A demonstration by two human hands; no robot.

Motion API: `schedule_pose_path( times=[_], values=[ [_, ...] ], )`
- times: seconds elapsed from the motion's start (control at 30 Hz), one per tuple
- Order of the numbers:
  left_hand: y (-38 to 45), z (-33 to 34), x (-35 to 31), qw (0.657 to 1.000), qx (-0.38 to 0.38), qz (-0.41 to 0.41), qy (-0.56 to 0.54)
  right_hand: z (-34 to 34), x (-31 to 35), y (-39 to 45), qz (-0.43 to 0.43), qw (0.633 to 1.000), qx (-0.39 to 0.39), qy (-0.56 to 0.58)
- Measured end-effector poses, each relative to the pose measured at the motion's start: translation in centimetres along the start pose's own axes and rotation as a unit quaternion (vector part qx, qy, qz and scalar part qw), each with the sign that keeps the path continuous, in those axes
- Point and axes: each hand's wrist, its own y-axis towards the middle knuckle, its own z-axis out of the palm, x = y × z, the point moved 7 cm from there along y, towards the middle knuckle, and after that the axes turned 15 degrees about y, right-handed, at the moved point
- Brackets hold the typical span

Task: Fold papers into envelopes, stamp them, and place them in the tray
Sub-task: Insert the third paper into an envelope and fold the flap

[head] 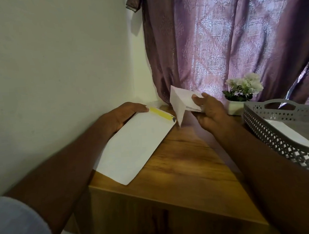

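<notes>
A white envelope (135, 147) with a yellow strip (160, 113) along its far end lies tilted over the left side of the wooden table (186, 160). My left hand (126, 113) grips its far left edge, fingers curled over the top. My right hand (210, 109) holds a folded white paper (181, 101) above the table's far end, thumb on top, one corner of the paper pointing down. A grey perforated tray (271, 128) stands at the right with a white envelope (294, 136) lying inside.
A small white pot of white flowers (243, 90) stands behind the tray at the table's far end. A purple patterned curtain (227, 38) hangs behind, and a pale wall (55, 69) borders the table on the left.
</notes>
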Motion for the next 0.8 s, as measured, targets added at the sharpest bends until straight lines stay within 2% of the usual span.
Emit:
schedule_pose_path(
  times=[0.07,0.2,0.4,0.5,0.67,0.8],
  values=[
    [0.4,-0.1,-0.1,1.0,-0.011,0.016,0.004,0.3,-1.0,-0.3,0.036,0.997,0.02,-0.068],
    [0.6,0.0,-0.2,0.999,-0.018,0.025,0.012,1.1,-2.1,-1.0,0.04,0.981,0.046,-0.183],
    [0.7,0.1,-0.1,1.0,-0.014,0.008,0.008,1.9,-2.9,-1.8,0.049,0.962,0.082,-0.256],
    [0.7,-0.2,-0.1,0.999,-0.035,0.01,0.007,2.1,-2.6,-1.7,0.045,0.977,0.098,-0.186],
    [0.7,-0.7,-0.2,0.998,-0.066,0.007,-0.003,2.1,-1.9,-1.9,0.103,0.985,0.135,-0.017],
    [0.5,-1.1,-0.2,0.997,-0.082,-0.004,-0.01,2.0,-1.7,-2.0,0.113,0.982,0.149,0.017]
  ],
)
